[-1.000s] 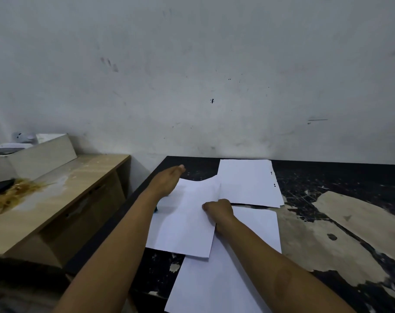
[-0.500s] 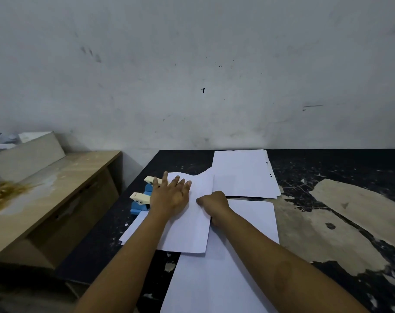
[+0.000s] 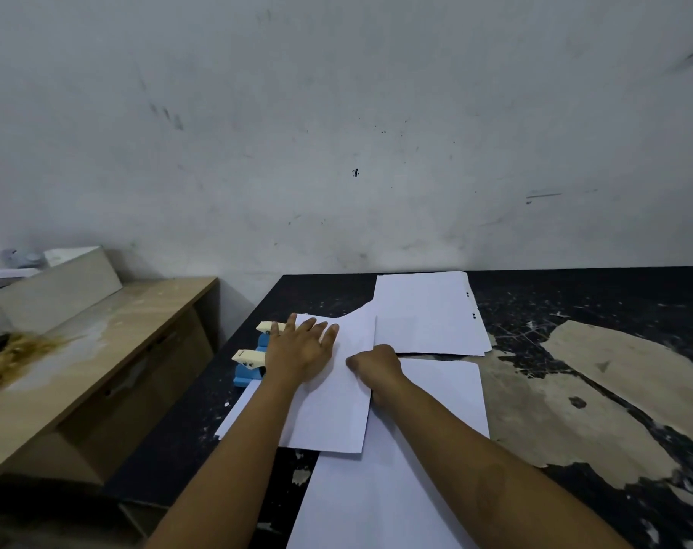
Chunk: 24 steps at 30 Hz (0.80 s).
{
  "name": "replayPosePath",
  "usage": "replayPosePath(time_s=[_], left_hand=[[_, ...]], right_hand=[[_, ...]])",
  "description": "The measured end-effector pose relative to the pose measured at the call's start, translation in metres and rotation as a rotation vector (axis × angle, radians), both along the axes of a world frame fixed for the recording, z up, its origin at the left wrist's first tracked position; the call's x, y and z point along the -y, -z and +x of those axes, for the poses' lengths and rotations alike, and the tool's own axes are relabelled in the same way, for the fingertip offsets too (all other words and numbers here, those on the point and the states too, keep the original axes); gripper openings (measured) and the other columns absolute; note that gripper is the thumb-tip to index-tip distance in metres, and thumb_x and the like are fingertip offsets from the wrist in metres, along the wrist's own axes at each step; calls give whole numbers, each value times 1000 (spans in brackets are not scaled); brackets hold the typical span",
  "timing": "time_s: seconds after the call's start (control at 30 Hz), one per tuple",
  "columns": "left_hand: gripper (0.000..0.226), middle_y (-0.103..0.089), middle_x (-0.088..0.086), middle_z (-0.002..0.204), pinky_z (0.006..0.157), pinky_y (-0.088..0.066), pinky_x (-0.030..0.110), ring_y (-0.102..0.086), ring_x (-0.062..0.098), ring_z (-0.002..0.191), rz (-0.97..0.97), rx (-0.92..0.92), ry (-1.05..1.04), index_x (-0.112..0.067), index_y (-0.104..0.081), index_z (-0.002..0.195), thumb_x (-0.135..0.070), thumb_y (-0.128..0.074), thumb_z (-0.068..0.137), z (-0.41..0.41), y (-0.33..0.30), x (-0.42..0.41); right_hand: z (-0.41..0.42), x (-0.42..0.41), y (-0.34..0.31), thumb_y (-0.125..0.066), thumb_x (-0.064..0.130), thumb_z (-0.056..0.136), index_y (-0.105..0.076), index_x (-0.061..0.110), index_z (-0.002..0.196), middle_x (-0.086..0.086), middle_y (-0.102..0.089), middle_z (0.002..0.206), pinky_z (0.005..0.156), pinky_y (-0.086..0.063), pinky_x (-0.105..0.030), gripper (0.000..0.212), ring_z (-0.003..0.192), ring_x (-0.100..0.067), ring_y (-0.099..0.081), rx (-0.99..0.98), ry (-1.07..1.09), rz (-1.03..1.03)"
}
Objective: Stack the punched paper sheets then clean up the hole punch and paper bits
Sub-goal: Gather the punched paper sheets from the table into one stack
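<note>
Stacking incomplete: left hand (image 3: pixel 299 350) presses flat on the centre-frame sheet (image 3: pixel 329 406), right hand (image 3: pixel 376 364) pinches its edge, punched sheets (image 3: pixel 428 315) lie unstacked above, hole punch (image 3: pixel 250 360) remains centre-left on the tabletop (image 3: pixel 574 311).

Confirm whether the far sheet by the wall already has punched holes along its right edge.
Yes: the far sheet shows small dark holes along its right edge, against the black table.
</note>
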<state>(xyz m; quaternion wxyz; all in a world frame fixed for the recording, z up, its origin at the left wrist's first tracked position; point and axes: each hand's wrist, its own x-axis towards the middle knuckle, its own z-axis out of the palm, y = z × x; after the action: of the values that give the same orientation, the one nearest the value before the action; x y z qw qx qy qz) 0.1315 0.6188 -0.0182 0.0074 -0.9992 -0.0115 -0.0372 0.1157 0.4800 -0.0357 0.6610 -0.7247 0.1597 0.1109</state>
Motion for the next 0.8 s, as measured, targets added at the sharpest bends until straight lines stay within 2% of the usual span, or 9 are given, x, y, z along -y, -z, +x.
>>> replayPosePath(time_s=[0.1, 0.2, 0.27, 0.37, 0.43, 0.47, 0.6, 0.7, 0.8], left_hand=[[58, -29, -4, 159, 119, -13, 53, -19, 27, 149, -263, -4, -15, -32, -35, 150, -56, -14, 101, 4, -20, -7], [73, -33, -5, 157, 116, -26, 52, -31, 24, 143, -687, -62, -43, -34, -45, 144, -76, -19, 89, 4, -40, -20], [71, -40, -6, 152, 111, -33, 46, -36, 21, 139, -807, -74, -50, -33, -57, 134, -76, -20, 91, 2, -47, -22], [73, -58, -8, 118, 96, -35, 35, -48, 18, 119, -864, -23, -55, -24, -70, 108, -71, -15, 95, 1, -57, -23], [75, -58, -8, 93, 96, -33, 35, -50, 19, 102, -864, 3, -55, -18, -71, 98, -62, -9, 99, -1, -64, -22], [76, -56, -6, 86, 98, -34, 36, -48, 19, 96, -845, 7, -58, -16, -70, 97, -59, -7, 100, -2, -66, -22], [77, -52, 4, 101, 107, -33, 42, -45, 18, 95, -816, 25, -55, -14, -68, 94, -59, -6, 99, -4, -64, -23], [78, -51, 3, 106, 106, -32, 41, -46, 18, 95, -811, 33, -56, -13, -69, 96, -59, -6, 99, -2, -63, -24], [78, -52, 4, 111, 104, -33, 41, -48, 19, 95, -798, 36, -66, -17, -70, 95, -62, -6, 98, 1, -60, -26]], right_hand=[[0, 1, 3, -64, 9, 82, -57, 4, 102, -15, -64, 108, 88, -58, -44, 22, 94, -34, -65, 18, -1, -1], [0, 1, 5, -63, 8, 81, -57, 3, 102, -15, -64, 106, 87, -58, -45, 22, 93, -34, -65, 28, 0, -16], [0, 1, 6, -63, 8, 82, -57, 3, 102, -15, -64, 106, 87, -58, -44, 21, 94, -35, -65, 30, -6, -19], [2, 1, 8, -64, 8, 83, -55, 4, 101, -14, -63, 106, 85, -57, -39, 20, 96, -34, -65, 34, -14, -27], [4, 2, 8, -64, 8, 82, -56, 4, 103, -14, -63, 107, 87, -57, -40, 22, 97, -34, -65, 27, -15, -32], [4, 2, 8, -64, 8, 82, -56, 4, 102, -14, -63, 108, 87, -57, -41, 22, 97, -34, -65, 21, -14, -31], [7, 2, 10, -63, 10, 83, -56, 5, 103, -13, -62, 109, 88, -56, -41, 22, 97, -34, -64, 10, -18, -23], [9, 4, 9, -64, 9, 83, -59, 3, 109, -14, -63, 110, 83, -55, -36, 28, 97, -34, -64, 20, -13, -19], [11, 11, 7, -65, 9, 84, -60, 0, 111, -15, -64, 111, 84, -55, -36, 29, 97, -33, -64, 36, -23, -22]])
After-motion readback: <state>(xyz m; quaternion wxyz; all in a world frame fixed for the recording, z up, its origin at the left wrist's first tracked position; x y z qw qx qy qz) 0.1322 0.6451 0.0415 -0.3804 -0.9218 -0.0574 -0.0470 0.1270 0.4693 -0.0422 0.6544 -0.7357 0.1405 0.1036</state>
